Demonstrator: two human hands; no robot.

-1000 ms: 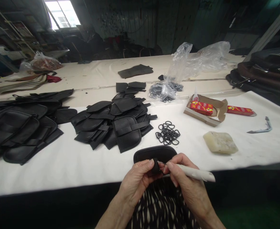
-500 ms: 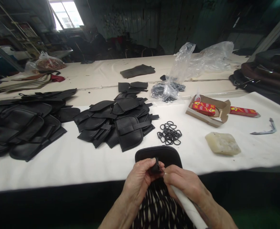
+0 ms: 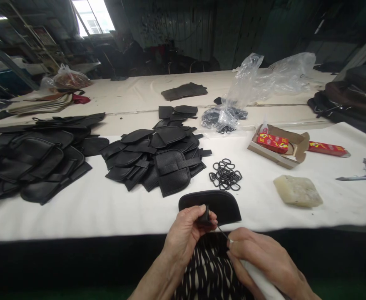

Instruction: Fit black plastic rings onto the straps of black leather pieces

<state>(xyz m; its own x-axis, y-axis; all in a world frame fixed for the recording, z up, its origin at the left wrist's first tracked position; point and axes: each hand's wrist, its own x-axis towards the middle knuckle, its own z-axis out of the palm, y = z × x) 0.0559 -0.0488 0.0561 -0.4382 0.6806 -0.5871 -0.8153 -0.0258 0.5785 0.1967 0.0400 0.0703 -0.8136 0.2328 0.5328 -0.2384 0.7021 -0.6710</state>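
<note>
As RH point(image 3: 259, 250) holds tool point(image 3: 255, 273), diag, pointing up-L

The panel point(image 3: 225, 206) is black, and so are the heaped leather pieces point(image 3: 173, 168) and the rings point(image 3: 225, 177). The tool handle point(image 3: 260, 281) is off-white. The garment point(image 3: 214, 266) has a black ground broken by wavy cream streaks (the boldest pattern around). White covers the near cloth point(image 3: 114, 216); the farther tabletop point(image 3: 129, 93) is creamier. The block point(image 3: 297, 191) is pale yellow, unevenly clouded. The carton point(image 3: 300, 152) is plain brown, while the packet point(image 3: 272, 143) inside is red with yellow and white markings. The bent blade point(image 3: 353, 177) is bluish grey.
</note>
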